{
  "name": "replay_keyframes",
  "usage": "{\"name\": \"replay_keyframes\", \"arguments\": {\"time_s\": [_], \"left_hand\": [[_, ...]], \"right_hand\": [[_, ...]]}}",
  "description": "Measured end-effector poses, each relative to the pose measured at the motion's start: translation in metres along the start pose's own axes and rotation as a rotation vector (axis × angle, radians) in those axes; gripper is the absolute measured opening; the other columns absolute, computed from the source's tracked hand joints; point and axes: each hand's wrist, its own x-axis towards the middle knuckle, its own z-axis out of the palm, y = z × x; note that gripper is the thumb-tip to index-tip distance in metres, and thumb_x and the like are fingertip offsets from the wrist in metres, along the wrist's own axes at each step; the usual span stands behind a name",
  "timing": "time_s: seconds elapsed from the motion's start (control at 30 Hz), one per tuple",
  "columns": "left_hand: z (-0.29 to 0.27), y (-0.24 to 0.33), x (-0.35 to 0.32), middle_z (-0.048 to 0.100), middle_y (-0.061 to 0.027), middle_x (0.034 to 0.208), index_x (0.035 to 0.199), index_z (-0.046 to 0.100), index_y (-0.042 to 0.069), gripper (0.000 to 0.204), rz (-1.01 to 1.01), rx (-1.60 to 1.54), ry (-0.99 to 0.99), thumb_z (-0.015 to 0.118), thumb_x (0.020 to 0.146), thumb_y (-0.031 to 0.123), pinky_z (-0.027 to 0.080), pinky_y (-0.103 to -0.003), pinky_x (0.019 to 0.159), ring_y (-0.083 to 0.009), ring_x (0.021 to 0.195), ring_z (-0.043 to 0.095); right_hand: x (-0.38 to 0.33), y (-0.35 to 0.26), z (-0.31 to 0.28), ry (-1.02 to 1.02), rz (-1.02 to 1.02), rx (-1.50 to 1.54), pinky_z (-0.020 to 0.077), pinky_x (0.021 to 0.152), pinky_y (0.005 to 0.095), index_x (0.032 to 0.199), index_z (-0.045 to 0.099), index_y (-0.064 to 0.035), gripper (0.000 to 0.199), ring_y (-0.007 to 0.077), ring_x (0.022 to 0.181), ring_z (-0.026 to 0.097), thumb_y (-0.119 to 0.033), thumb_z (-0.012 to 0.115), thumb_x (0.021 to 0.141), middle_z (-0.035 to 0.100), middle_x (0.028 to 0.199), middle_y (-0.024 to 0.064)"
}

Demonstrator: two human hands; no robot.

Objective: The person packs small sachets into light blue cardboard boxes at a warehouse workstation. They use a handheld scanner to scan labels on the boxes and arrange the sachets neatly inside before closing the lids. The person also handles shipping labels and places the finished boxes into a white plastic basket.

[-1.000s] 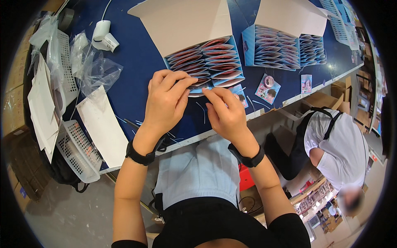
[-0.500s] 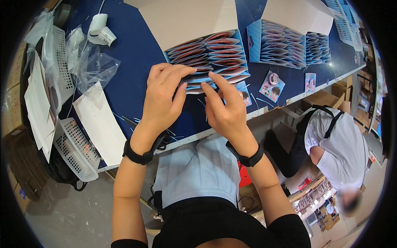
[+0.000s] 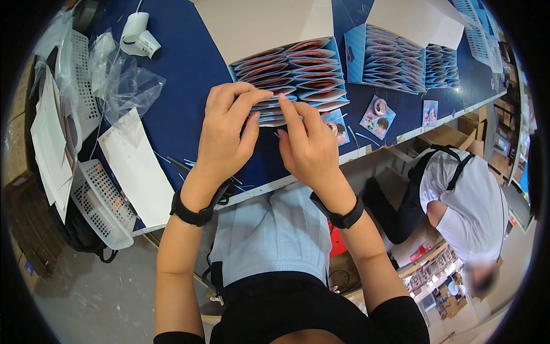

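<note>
An open cardboard box [image 3: 339,63] with blue sides stands before me, filled with two rows of flat blue-edged packets [image 3: 314,71]. Over the near end of its left row is my left hand [image 3: 226,123], fingers bent forward and thumb held apart, with the fingertips at the packets. My right hand [image 3: 309,135] reaches in from the other side, index finger stretched onto the same near packets and the other fingers spread. Neither hand visibly lifts anything. Partly behind my right hand lies a blue picture card [image 3: 342,132] with a round pink piece.
A second box of packets [image 3: 355,54] stands to the right. Two more cards [image 3: 378,117] lie near the table edge, among thin white strips. At left are a white paper sheet [image 3: 137,166], clear plastic bags [image 3: 134,86], white baskets [image 3: 103,200] and a white device. A person [image 3: 464,198] bends over at right.
My right index finger has shifted left, closer to the left fingertips on the near packets. My left hand stays almost in place. The whole view has shifted slightly.
</note>
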Motion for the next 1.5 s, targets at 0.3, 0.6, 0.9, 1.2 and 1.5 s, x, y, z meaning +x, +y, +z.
{"name": "replay_keyframes", "arguments": {"time_s": [0.3, 0.6, 0.9, 1.2, 1.5], "left_hand": [[0.002, -0.005, -0.002, 0.055, -0.007, 0.1, 0.1, 0.062, 0.006, 0.029, 0.076, 0.131, 0.023, 0.058, 0.072, -0.001, 0.04, -0.036, 0.082, -0.0268, 0.094, 0.05], [-0.001, -0.007, 0.0, 0.054, -0.0079, 0.105, 0.107, 0.061, 0.007, 0.036, 0.074, 0.168, -0.007, 0.055, 0.073, -0.004, 0.038, -0.036, 0.086, -0.0276, 0.098, 0.048], [-0.003, -0.011, 0.003, 0.054, -0.0095, 0.107, 0.109, 0.061, 0.007, 0.046, 0.053, 0.131, -0.031, 0.045, 0.069, -0.011, 0.037, -0.036, 0.089, -0.0283, 0.101, 0.047], [-0.004, -0.011, 0.004, 0.053, -0.0086, 0.105, 0.107, 0.06, 0.007, 0.045, 0.059, 0.125, -0.03, 0.046, 0.067, -0.009, 0.039, -0.039, 0.089, -0.0297, 0.101, 0.047], [-0.005, -0.011, 0.003, 0.053, -0.0088, 0.106, 0.104, 0.06, 0.007, 0.044, 0.059, 0.119, -0.038, 0.046, 0.065, -0.01, 0.039, -0.039, 0.089, -0.0302, 0.102, 0.046]], "right_hand": [[-0.001, 0.0, 0.006, -0.003, 0.006, -0.054, 0.0476, 0.062, 0.03, 0.119, 0.051, 0.0043, 0.052, 0.0239, 0.076, 0.056, 0.003, 0.057, 0.068, 0.053, 0.09, 0.0112], [-0.01, 0.005, 0.013, 0.086, 0.03, 0.118, 0.0468, 0.061, 0.031, 0.13, 0.038, 0.0018, 0.071, 0.0256, 0.076, 0.056, 0.006, 0.063, 0.065, 0.054, 0.097, 0.0156], [-0.009, 0.001, 0.01, 0.052, 0.027, 0.066, 0.048, 0.065, 0.0335, 0.12, 0.049, 0.002, 0.055, 0.0282, 0.079, 0.056, 0.004, 0.061, 0.066, 0.053, 0.097, 0.0156], [-0.002, -0.004, 0.005, 0.053, 0.047, -0.001, 0.0472, 0.061, 0.0313, 0.101, 0.058, 0.003, 0.036, 0.0246, 0.071, 0.056, 0.004, 0.058, 0.065, 0.054, 0.101, 0.0143], [0.01, 0.0, 0.006, 0.045, -0.055, -0.123, 0.0463, 0.058, 0.0297, 0.092, 0.057, 0.0014, 0.026, 0.0214, 0.067, 0.056, -0.002, 0.058, 0.066, 0.054, 0.106, 0.0118]]}}
